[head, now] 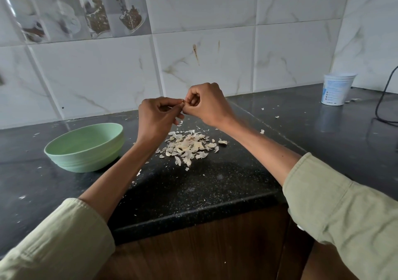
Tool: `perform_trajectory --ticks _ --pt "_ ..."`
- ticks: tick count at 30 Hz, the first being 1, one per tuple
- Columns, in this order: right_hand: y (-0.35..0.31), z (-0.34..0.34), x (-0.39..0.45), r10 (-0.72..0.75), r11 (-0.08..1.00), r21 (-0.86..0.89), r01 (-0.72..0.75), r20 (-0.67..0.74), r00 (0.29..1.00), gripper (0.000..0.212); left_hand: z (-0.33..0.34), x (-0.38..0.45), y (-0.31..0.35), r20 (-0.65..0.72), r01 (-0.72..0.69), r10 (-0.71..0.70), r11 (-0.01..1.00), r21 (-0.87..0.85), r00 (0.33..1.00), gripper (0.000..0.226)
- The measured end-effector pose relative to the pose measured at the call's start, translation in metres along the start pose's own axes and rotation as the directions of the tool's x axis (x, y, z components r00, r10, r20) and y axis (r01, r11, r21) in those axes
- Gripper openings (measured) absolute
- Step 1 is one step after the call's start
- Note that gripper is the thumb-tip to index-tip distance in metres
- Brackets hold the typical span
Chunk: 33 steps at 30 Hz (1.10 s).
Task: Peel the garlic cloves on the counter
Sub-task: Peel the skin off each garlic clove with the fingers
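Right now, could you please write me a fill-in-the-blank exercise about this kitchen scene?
1. The bowl is ____ in colour.
2. Both hands, left and right, are raised ____ the counter.
3. The peels lie to the ____ of the bowl.
4. The white cup stands near the ____.

Missing words: green; above; right; wall

I am in a home kitchen.
I stand at a dark stone counter (193,189) with shiny white wall tiles (204,60) behind it, some with food pictures (94,14). A green bowl (86,150) sits there, over wooden cupboards (204,247).
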State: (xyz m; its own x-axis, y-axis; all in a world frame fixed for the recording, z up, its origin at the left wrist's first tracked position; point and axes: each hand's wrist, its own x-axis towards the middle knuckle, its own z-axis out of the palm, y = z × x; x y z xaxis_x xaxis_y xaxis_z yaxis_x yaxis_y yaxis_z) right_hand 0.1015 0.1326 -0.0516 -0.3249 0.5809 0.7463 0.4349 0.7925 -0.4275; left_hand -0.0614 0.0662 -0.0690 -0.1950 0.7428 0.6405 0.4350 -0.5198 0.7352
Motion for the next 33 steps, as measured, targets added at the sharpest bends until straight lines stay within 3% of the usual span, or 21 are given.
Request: perform_trajectory --ticks 14,27,31,33 --pt "-0.004 0.001 -0.001 -0.027 0.999 -0.027 0.026 -0.038 0.999 0.014 -0.001 0.003 -0.005 0.067 0.119 -0.107 0.972 -0.203 0.992 0.019" --pt "0.011 -0.003 0.004 0.014 1.0 -0.007 -0.014 0.057 0.998 0.031 -0.005 0.009 -0.011 0.036 0.2 -0.198 0.933 -0.3 0.979 0.02" --pt "0.011 -0.007 0.004 -0.006 0.997 0.072 -0.005 0.154 0.988 0.037 -0.005 0.009 -0.013 0.029 0.229 -0.232 0.916 -0.33 0.972 0.02" --pt "0.008 -0.006 0.003 -0.012 0.995 0.104 -0.001 0.131 0.991 0.032 -0.005 0.01 -0.015 0.032 0.236 -0.239 0.914 -0.328 0.97 0.022"
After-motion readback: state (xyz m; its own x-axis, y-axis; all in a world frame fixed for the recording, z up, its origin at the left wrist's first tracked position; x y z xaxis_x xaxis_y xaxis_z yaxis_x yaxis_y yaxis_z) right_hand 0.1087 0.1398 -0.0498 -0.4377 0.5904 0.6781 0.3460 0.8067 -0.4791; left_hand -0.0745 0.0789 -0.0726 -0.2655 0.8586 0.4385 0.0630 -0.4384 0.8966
